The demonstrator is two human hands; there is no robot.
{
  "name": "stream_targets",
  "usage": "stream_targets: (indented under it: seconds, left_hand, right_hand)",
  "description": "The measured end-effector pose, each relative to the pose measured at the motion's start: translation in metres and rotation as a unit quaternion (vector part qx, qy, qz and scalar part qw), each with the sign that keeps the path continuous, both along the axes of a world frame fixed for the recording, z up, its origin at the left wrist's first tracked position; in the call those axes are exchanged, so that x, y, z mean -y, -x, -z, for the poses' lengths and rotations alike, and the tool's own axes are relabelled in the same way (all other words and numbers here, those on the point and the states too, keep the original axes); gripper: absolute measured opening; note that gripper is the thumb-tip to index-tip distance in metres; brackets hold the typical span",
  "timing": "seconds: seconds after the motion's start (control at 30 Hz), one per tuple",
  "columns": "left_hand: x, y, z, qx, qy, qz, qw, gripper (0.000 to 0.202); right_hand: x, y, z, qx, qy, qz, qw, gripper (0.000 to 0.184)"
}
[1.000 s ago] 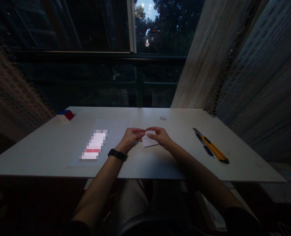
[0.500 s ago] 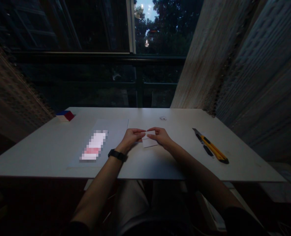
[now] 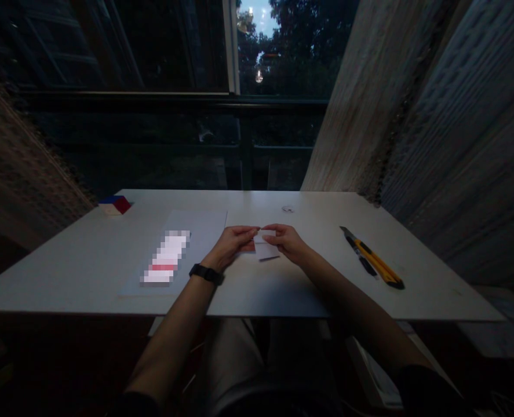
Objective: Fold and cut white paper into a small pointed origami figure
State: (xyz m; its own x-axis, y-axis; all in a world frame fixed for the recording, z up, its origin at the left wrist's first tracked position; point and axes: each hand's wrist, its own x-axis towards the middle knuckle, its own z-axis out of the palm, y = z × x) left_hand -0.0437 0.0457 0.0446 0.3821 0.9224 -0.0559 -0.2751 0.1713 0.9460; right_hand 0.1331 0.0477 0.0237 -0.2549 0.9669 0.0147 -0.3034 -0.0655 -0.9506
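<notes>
A small white piece of folded paper [image 3: 264, 248] is held upright just above the white table [image 3: 283, 284] at its middle. My left hand [image 3: 233, 243] pinches its left top edge and my right hand [image 3: 287, 240] pinches its right top edge, fingertips almost meeting. A reddish patch shows on the paper beside my left fingers. A thin dark shadow line lies on the table under the paper. My left wrist wears a black watch [image 3: 206, 273].
A sheet with a blurred white and red item [image 3: 165, 263] lies left of my hands. A yellow utility knife [image 3: 378, 264] and a dark pen lie at the right. A red and blue block [image 3: 115, 204] sits at the far left corner. A small pale object [image 3: 288, 208] lies beyond my hands.
The paper lay flat under my fingers a second ago; now both hands have lifted it off the table and tilted it upright.
</notes>
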Motion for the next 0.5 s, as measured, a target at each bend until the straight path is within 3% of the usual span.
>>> stream_targets:
  seconds: [0.3, 0.5]
  left_hand:
    - [0.0004, 0.0, -0.0012, 0.011, 0.012, 0.008, 1.0, 0.035]
    - [-0.0006, -0.0012, 0.0012, -0.077, 0.005, -0.024, 0.997, 0.037]
  right_hand:
    - [-0.0006, -0.0004, 0.0001, -0.004, 0.006, 0.004, 1.0, 0.042]
    - [-0.0025, 0.0027, 0.0, 0.042, -0.04, 0.106, 0.993, 0.04]
